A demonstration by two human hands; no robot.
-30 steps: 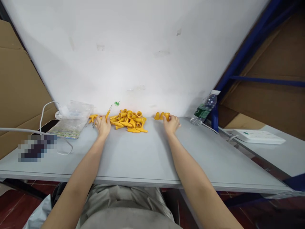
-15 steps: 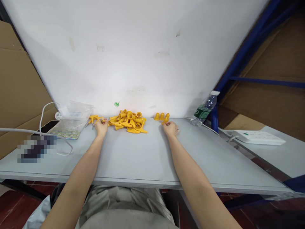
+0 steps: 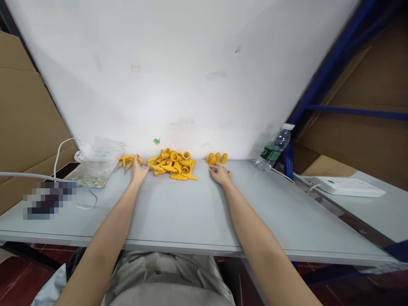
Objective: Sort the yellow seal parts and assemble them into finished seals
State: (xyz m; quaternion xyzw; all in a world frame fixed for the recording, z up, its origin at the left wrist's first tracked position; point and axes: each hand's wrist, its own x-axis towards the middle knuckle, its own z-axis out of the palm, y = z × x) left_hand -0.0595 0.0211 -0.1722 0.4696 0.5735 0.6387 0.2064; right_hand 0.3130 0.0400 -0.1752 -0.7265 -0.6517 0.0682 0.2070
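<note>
Evidently, both hands are rested low over the tabletop (image 3: 185,212), near its far edge. By the left hand (image 3: 138,172), the thumb and fingers are spread moderately apart, and a yellow part with a metal tip is seen between them; whether it is gripped or merely lies there cannot be made out. Just left of that hand, yellow handles (image 3: 126,159) are gathered, with spiral metal rods (image 3: 125,170) pointed toward the near side. By the right hand (image 3: 222,174), the fingers are curled and brought close to a small cluster of yellow cups (image 3: 217,157); it is not clear whether the front cup is held or only touched. Between the two hands, a pile of yellow pieces (image 3: 174,157) is heaped against the wall side. A clear bag (image 3: 92,172) is laid farther left, and a bottle (image 3: 272,149) is leaned at the right.
</note>
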